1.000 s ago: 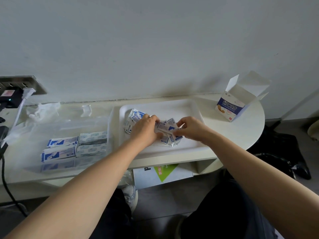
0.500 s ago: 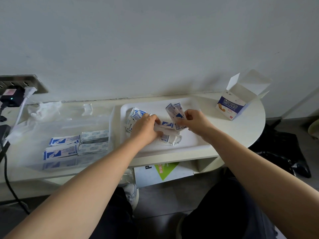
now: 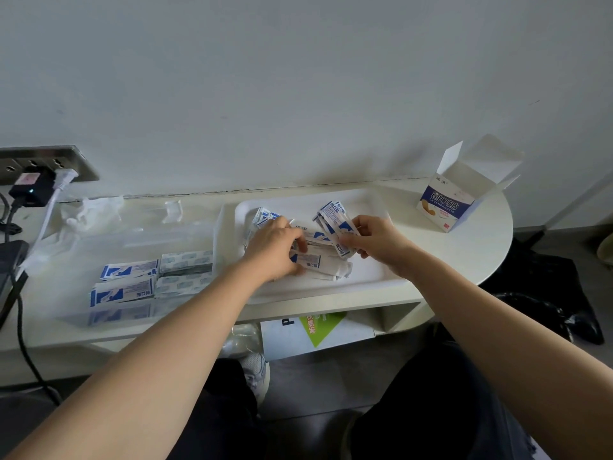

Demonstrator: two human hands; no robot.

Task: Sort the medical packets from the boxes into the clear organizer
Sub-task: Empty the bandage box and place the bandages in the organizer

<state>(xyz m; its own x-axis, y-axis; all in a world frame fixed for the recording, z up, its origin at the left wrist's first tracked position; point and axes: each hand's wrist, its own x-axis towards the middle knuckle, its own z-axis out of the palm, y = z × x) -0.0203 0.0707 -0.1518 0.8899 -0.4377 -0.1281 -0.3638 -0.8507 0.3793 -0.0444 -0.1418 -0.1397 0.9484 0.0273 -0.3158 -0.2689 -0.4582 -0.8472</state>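
The right hand [image 3: 374, 240] is pinching a fan of packets [image 3: 333, 220]; at its nine o'clock, the left hand [image 3: 275, 250] is curling onto the pile [image 3: 318, 260] in the tray [image 3: 371, 277].

White table [image 3: 477, 257]: white tray [image 3: 371, 277], clear organizer [image 3: 83, 247], open box [image 3: 446, 207], crumpled plastic [image 3: 89, 210].

The open box [image 3: 444, 207] at the worktop's right end reads 创口贴 in big white characters on its blue band, with CHUANGKOUTIE beneath. The same 创口贴 shows on a packet [image 3: 311, 262] in the tray and on one [image 3: 143, 292] in the organizer. Finer print is too small to read.
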